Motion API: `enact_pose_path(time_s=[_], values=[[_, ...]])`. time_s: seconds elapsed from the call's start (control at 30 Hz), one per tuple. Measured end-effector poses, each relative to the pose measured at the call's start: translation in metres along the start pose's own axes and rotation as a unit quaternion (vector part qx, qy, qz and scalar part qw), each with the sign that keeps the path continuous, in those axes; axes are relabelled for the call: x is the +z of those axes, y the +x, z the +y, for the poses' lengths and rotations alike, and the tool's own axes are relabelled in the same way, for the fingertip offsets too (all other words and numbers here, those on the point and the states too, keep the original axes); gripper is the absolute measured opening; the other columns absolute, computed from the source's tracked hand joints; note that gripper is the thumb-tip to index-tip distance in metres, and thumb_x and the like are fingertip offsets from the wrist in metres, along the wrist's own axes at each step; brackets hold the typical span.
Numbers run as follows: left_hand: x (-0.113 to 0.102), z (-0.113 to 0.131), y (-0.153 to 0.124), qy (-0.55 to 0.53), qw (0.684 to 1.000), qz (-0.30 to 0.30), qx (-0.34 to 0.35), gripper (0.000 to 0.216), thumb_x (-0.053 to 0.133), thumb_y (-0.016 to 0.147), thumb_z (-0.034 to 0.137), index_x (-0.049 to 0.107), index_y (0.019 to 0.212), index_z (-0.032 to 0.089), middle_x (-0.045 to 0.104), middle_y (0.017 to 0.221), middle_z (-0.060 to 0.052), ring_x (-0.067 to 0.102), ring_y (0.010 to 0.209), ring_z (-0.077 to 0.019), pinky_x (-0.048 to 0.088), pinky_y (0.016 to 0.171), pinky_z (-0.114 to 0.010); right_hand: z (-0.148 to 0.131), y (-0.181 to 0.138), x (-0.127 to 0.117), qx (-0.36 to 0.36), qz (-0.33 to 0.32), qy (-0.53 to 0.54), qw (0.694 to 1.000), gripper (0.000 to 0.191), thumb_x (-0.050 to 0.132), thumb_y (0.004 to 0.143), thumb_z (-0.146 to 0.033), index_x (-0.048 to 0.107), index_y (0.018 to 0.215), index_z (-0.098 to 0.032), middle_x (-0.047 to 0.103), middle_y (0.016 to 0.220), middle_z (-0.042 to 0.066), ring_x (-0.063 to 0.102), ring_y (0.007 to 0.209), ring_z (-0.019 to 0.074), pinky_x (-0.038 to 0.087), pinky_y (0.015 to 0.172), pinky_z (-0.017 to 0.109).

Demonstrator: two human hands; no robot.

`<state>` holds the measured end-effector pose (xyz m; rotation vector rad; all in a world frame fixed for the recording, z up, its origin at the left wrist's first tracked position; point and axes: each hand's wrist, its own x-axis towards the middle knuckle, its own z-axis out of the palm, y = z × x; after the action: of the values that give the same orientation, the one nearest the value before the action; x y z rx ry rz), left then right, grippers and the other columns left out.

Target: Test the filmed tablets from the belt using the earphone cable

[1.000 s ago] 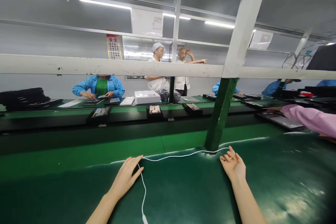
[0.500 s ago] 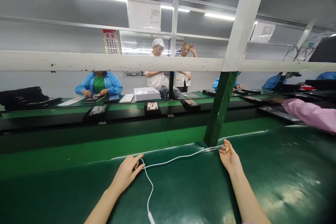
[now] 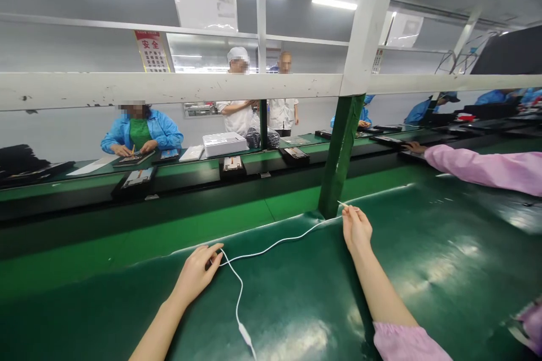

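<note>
A thin white cable (image 3: pixel 271 247) lies across the green bench mat, with a longer white piece (image 3: pixel 244 334) along its near part. My left hand (image 3: pixel 197 271) has thumb and forefinger closed on the cable where it bends and crosses itself. From there the cable runs right to my right hand (image 3: pixel 358 229), beside the foot of the green post. Pinched in the right fingertips is a small, thin, pale pointed stick (image 3: pixel 344 205), its tip facing left. Whether the stick joins the cable is hidden by the fingers.
A green post (image 3: pixel 339 158) rises behind the mat (image 3: pixel 406 282). Beyond runs a dark conveyor line (image 3: pixel 190 180) carrying black trays (image 3: pixel 232 167) with devices. A co-worker's pink sleeve (image 3: pixel 478 166) reaches in from the right. People in blue work opposite, near a white box (image 3: pixel 224 144).
My right hand has turned, so the pale stick now points out left from the fingertips. The left hand keeps its pinch. The view has shifted; the pink-sleeved arm reaches further toward the line.
</note>
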<state>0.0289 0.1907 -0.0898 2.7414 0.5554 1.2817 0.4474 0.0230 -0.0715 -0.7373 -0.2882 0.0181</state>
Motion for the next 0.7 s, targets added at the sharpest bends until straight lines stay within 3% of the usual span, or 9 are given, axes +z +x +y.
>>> enact_pose_path(time_s=[0.13, 0.3, 0.5, 0.7], values=[[0.000, 0.000, 0.000, -0.004, 1.000, -0.001, -0.003, 0.034, 0.044, 0.099, 0.040, 0.070, 0.107, 0.019, 0.068, 0.067, -0.002, 0.066, 0.061, -0.0170, 0.056, 0.063, -0.026, -0.007, -0.019, 0.008, -0.075, -0.007, -0.088, 0.993, 0.051, 0.092, 0.054, -0.048, 0.057, 0.079, -0.019, 0.068, 0.079, 0.003, 0.072, 0.077, 0.0205, 0.061, 0.072, 0.032], [0.001, -0.001, -0.001, -0.005, 1.000, 0.002, -0.005, 0.032, 0.045, 0.098, 0.038, 0.070, 0.105, 0.019, 0.067, 0.067, -0.002, 0.065, 0.060, -0.0165, 0.056, 0.062, -0.026, -0.014, -0.033, 0.010, -0.119, -0.013, -0.195, 0.974, 0.055, 0.084, 0.058, -0.063, 0.052, 0.073, -0.021, 0.072, 0.078, 0.008, 0.074, 0.075, 0.0278, 0.060, 0.070, 0.037], [0.000, -0.001, -0.001, -0.003, 1.000, -0.002, -0.001, 0.032, 0.044, 0.098, 0.037, 0.070, 0.105, 0.018, 0.067, 0.067, -0.001, 0.065, 0.060, -0.0161, 0.055, 0.061, -0.025, -0.013, -0.036, 0.009, -0.128, -0.028, -0.270, 0.954, 0.060, 0.072, 0.063, -0.076, 0.049, 0.074, -0.022, 0.070, 0.069, 0.006, 0.072, 0.063, 0.0259, 0.055, 0.065, 0.035], [0.000, -0.001, 0.000, -0.005, 1.000, -0.003, -0.005, 0.033, 0.045, 0.098, 0.037, 0.070, 0.104, 0.018, 0.068, 0.067, -0.002, 0.065, 0.060, -0.0153, 0.055, 0.060, -0.024, -0.012, -0.034, 0.008, -0.133, -0.043, -0.299, 0.944, 0.064, 0.063, 0.065, -0.084, 0.044, 0.074, -0.023, 0.069, 0.065, 0.006, 0.071, 0.063, 0.0253, 0.052, 0.065, 0.034]])
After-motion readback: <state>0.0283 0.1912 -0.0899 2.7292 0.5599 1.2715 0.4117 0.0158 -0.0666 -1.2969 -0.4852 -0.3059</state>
